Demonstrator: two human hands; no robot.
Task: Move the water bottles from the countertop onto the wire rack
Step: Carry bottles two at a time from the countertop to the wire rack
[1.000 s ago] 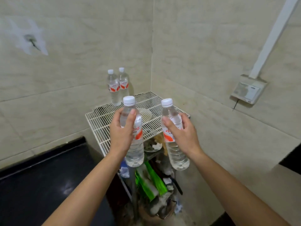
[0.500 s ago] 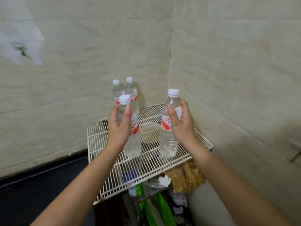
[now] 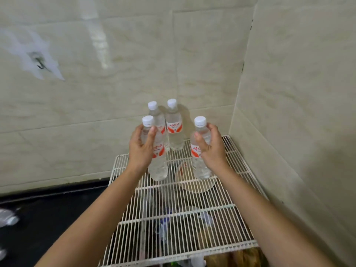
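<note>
Head view.

- Left hand [image 3: 141, 149]: the forearm reaches forward over the rack [image 3: 173, 228]. Fingers and thumb curl round the upper part of the left bottle [image 3: 159, 166], just under its white cap.
- Right hand [image 3: 211, 149]: mirrored pose. Fingers and thumb wrap the shoulder and label of the right bottle [image 3: 200, 166].
- Held bottles: both are upright and clear, with clear liquid inside and red-and-white labels. Their bases are level with the rack's wires; whether they touch cannot be told.
- Rear-left bottle [image 3: 157, 116] and rear-right bottle [image 3: 174, 135]: upright, side by side at the rack's back edge near the wall. The rear-left one is partly hidden behind the left bottle.
- Rack: white wire, set in the wall corner. Jumbled items show through the wires below.
- Bowl [image 3: 192, 183]: pale and round, by the right bottle's base. Whether it is above or below the wires is unclear.
- Countertop [image 3: 48, 218]: dark, left of the rack.
</note>
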